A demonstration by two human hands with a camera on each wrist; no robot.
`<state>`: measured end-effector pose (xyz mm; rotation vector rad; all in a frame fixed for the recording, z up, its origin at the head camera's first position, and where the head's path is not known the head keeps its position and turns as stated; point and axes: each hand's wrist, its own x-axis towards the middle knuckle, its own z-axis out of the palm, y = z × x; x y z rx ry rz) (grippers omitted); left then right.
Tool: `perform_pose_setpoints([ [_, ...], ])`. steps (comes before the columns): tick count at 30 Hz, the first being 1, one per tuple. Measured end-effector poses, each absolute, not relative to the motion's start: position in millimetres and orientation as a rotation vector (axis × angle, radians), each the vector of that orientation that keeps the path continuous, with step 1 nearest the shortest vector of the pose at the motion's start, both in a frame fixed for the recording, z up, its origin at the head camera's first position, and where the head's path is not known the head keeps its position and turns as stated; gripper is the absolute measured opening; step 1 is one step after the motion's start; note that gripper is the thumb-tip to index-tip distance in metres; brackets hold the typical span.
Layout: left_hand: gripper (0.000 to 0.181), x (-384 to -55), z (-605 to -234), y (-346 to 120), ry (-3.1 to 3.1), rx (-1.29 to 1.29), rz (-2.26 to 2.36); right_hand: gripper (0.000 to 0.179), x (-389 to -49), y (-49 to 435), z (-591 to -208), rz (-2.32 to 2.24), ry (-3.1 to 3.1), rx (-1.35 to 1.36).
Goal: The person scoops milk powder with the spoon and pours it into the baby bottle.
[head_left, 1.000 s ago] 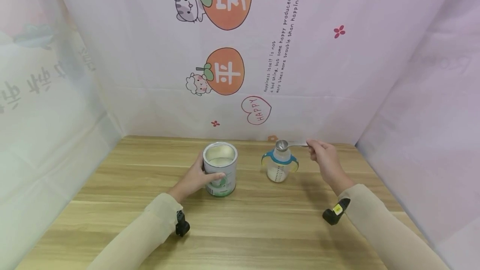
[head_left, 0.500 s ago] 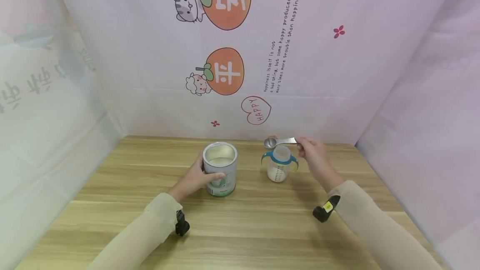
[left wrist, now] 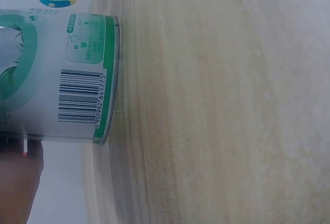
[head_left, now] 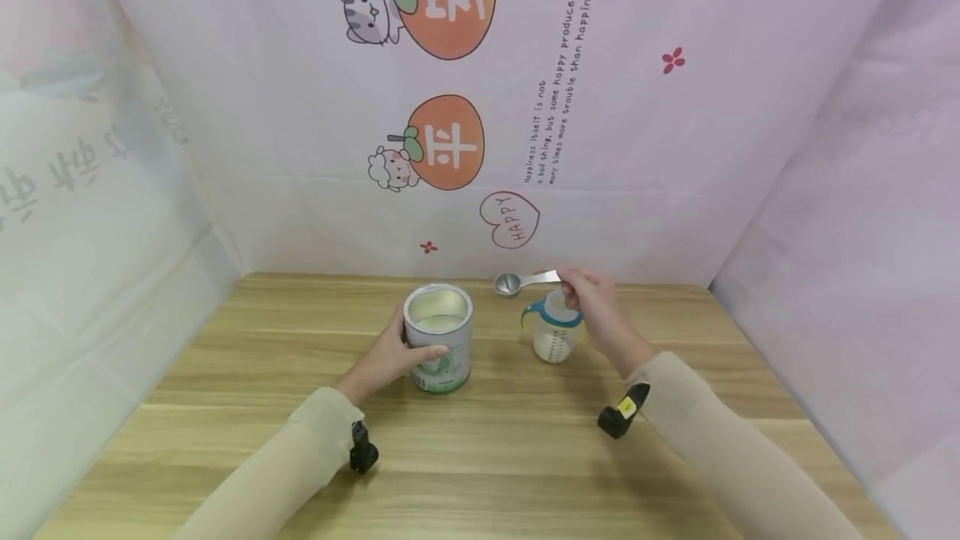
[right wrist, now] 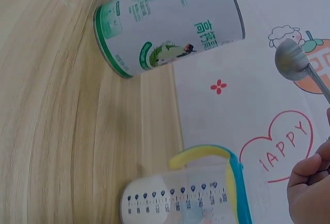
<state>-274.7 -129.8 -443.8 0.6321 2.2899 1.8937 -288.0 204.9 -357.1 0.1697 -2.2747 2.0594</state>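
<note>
Our right hand [head_left: 594, 307] holds the metal spoon [head_left: 510, 284] by its handle end, the bowl raised and showing between can and bottle; our left hand [head_left: 386, 359] grips the can [head_left: 444, 347] at its side. We'd do well to brace the can firmly and bring the spoon clear of its rim. Lidless, whitish with green print (barcode on the left wrist's side), it stands upright on the wooden table [head_left: 480, 457], pale contents inside, near the blue-collared bottle [head_left: 553, 343].
</note>
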Motion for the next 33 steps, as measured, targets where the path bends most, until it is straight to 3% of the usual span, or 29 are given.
perform_pose_setpoints([
  [33,0.095,-274.2,-443.5,-130.7,2.280,0.652,1.903,0.036,-288.5,136.5,-351.7,2.073,-2.299,0.339],
])
